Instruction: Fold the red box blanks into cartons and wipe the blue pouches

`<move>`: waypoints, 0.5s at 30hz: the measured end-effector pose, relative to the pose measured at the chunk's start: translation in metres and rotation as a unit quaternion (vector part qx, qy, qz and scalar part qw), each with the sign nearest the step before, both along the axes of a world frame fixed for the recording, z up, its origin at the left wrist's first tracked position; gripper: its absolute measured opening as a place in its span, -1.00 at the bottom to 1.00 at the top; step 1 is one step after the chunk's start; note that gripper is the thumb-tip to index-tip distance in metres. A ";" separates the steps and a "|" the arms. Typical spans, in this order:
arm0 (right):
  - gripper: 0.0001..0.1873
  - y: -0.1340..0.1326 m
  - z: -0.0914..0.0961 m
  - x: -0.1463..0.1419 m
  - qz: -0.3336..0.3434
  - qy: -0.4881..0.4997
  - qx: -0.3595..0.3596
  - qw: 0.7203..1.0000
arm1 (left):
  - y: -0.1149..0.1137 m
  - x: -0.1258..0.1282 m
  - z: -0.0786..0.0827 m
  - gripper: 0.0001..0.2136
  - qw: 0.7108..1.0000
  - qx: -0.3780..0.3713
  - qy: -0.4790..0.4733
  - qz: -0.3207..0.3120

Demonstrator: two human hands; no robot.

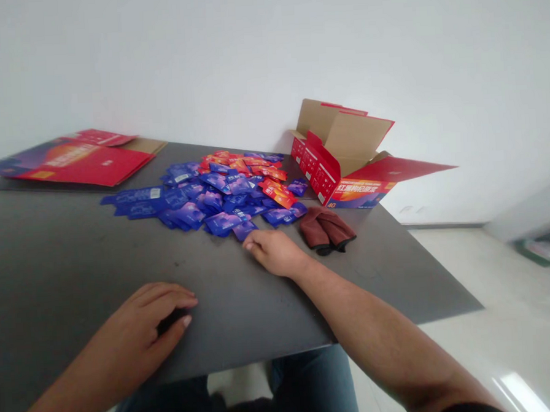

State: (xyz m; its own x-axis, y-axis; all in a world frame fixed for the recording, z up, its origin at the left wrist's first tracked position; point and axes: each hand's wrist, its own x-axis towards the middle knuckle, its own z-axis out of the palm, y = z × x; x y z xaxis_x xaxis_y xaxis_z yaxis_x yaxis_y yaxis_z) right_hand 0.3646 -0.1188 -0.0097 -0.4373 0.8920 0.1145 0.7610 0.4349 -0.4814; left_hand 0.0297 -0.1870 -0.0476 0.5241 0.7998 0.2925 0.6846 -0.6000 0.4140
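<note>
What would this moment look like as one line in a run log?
left hand: on dark table | right hand: at blue and orange sachets | nearby: brown cloth, open red carton

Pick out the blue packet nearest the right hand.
It's the blue packet just past the fingertips of the right hand, at the front of the heap; every other blue packet lies farther back.

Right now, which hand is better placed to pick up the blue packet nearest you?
Probably your right hand: its fingers sit right by the blue packet at the near edge of the pile. Your left hand rests farther back on the dark table, away from the packets.
</note>
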 end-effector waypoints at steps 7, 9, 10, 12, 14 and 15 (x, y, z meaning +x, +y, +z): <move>-0.84 -0.004 -0.007 0.003 0.010 0.052 0.000 0.999 | 0.014 -0.014 0.037 -0.73 0.995 -0.095 0.031 -0.025; -0.84 -0.003 -0.009 0.004 0.013 0.061 -0.001 0.998 | 0.028 -0.023 0.050 -0.72 0.993 -0.105 0.046 0.005; -0.84 -0.003 -0.009 0.004 0.015 0.065 -0.003 0.998 | 0.038 -0.030 0.055 -0.71 0.992 -0.108 0.054 0.023; -0.83 -0.003 -0.009 0.005 0.016 0.071 -0.007 0.997 | 0.065 -0.047 0.062 -0.66 0.987 -0.123 0.050 0.086; -0.82 -0.004 -0.007 0.005 0.015 0.072 -0.011 0.997 | 0.100 -0.067 0.065 -0.57 0.975 -0.152 0.005 0.160; -0.82 -0.004 -0.006 0.005 0.014 0.072 -0.012 0.997 | 0.118 -0.077 0.065 -0.52 0.967 -0.164 -0.043 0.191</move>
